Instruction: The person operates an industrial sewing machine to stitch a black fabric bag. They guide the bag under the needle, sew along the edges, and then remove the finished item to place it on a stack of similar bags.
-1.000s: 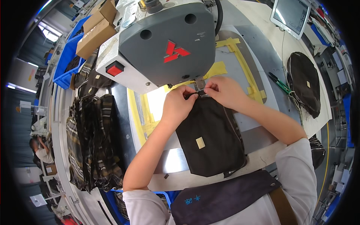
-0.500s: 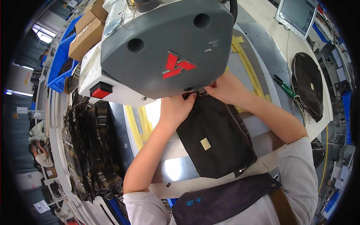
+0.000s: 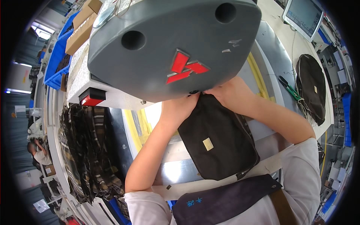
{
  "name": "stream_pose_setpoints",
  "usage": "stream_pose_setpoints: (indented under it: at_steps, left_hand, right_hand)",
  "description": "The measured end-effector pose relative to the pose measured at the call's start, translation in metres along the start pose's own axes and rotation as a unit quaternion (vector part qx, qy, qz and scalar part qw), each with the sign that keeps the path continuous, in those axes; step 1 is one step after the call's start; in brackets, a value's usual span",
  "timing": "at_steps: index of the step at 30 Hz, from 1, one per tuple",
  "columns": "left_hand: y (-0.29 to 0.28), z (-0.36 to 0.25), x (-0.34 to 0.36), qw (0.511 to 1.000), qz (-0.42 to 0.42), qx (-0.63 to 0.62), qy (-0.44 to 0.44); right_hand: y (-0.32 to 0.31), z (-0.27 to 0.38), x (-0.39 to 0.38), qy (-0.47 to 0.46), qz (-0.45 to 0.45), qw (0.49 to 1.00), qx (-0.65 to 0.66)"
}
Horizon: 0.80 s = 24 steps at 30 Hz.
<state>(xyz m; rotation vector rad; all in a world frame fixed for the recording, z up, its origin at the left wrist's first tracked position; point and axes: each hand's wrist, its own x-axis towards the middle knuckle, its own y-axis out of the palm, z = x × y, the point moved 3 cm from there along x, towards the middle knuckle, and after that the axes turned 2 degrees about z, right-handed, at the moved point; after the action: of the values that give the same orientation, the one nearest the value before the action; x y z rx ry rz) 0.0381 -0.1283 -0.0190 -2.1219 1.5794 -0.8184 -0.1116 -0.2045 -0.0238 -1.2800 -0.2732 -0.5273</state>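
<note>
A black fabric pouch (image 3: 219, 146) with a small pale label and a zipper along its right side lies flat on the machine bed in front of me. My left hand (image 3: 180, 108) grips the left part of its far edge. At the right part of that edge, my right hand (image 3: 226, 93) pinches the cloth. Both sets of fingertips are partly hidden beneath a big grey machine head (image 3: 157, 71), which overhangs the pouch's far end.
Plaid and black cloth pieces (image 3: 88, 153) are heaped at left. Blue bins (image 3: 56, 77) and a cardboard box (image 3: 80, 33) stand behind them. On the right lie green-handled snips (image 3: 290, 90), another black pouch (image 3: 312, 90) and, farther back, a screen (image 3: 303, 17). Yellow tape (image 3: 258, 77) marks the bed.
My view has moved closer to the machine head, which looks larger and covers more of my fingertips. Both hands keep hold of the pouch's far edge.
</note>
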Motion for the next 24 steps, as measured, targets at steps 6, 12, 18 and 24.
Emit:
stream_pose_setpoints:
  at_steps: [6, 12, 18, 24]
  left_hand:
    - [0.0, 0.004, 0.001, 1.0, -0.003, 0.0, 0.021]
    - [-0.001, 0.007, 0.001, 0.999, 0.008, 0.01, 0.04]
    - [-0.003, 0.005, 0.001, 0.998, 0.046, 0.009, -0.044]
    - [0.003, 0.013, -0.001, 0.999, 0.025, 0.018, -0.03]
  right_hand:
    - [-0.002, 0.0, 0.001, -0.003, -0.004, 1.0, 0.007]
    - [0.001, 0.0, 0.001, -0.027, 0.007, 1.0, 0.014]
    - [0.004, -0.001, -0.003, -0.037, 0.018, 0.999, -0.001]
    - [0.003, 0.0, -0.001, -0.061, 0.035, 0.998, -0.002]
